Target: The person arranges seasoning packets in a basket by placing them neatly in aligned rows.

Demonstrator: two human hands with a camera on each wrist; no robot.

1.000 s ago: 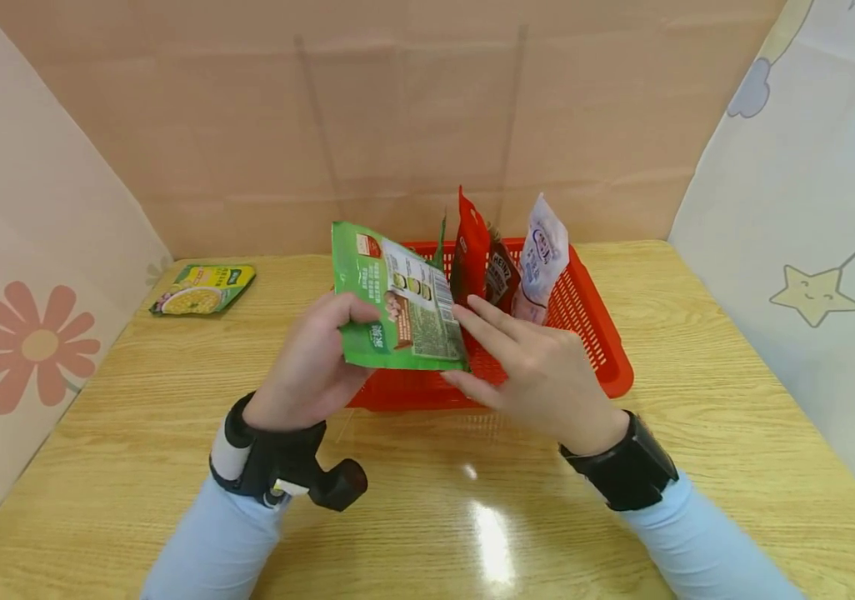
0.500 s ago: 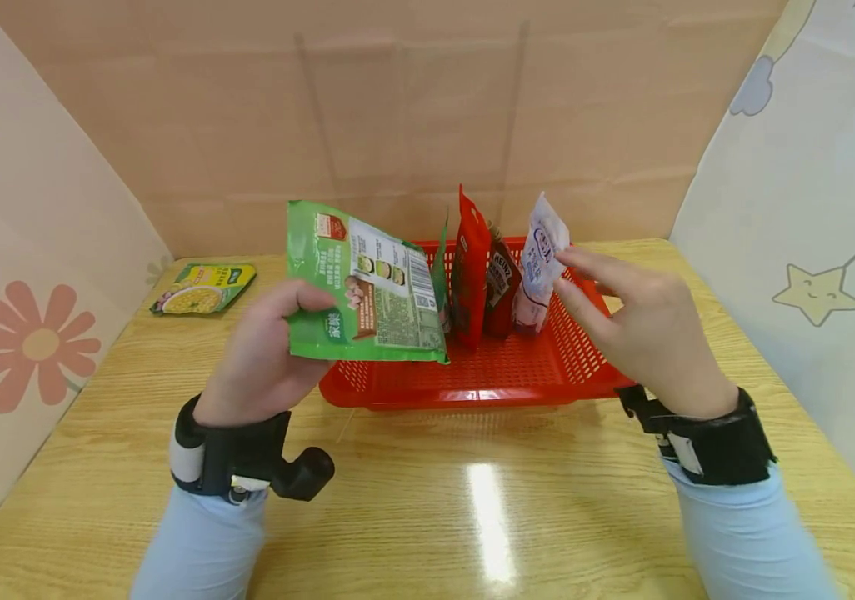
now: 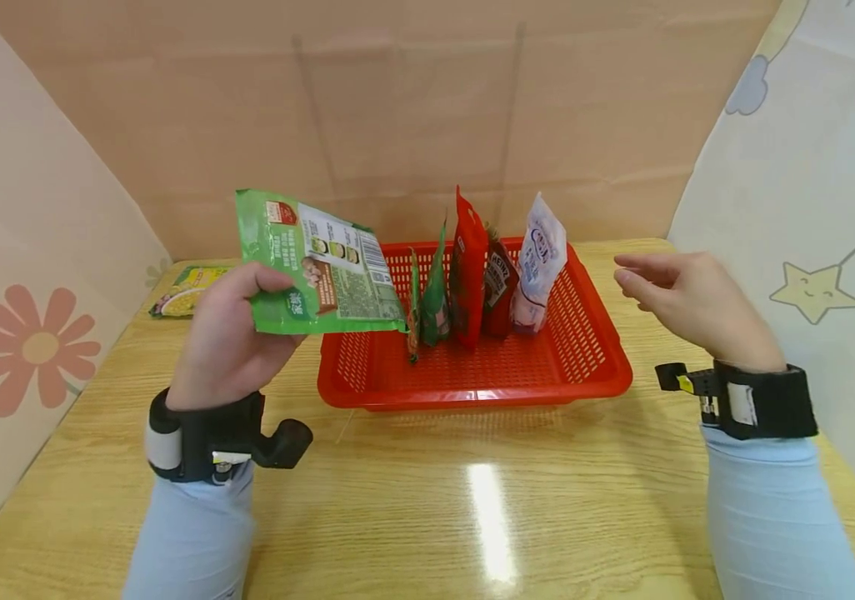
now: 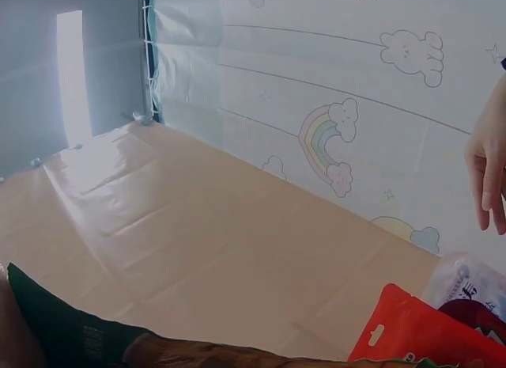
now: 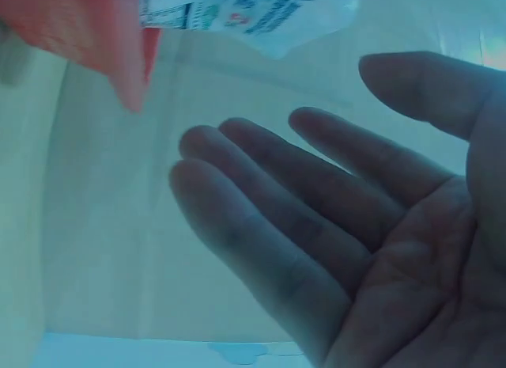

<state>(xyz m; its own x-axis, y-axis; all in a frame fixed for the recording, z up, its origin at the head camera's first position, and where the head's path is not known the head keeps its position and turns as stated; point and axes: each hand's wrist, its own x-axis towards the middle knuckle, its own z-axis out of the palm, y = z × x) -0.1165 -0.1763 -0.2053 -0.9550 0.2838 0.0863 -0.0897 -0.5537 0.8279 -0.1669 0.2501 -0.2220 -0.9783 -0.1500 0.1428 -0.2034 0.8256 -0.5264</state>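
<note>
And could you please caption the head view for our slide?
Left hand grips green packet near red basket of packages; right hand empty.

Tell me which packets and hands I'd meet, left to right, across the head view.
Yellow packet, left hand, held green packet, thin packet, standing green packet, red packet, Heinz packet, white packet, right hand.

Head view bright, a vertical streak of glare on the table (image 3: 397,500); wrist views dimmer (the right bluish)

Cartoon sheets (image 3: 795,208) wall this makeshift tabletop booth (image 3: 412,125).
</note>
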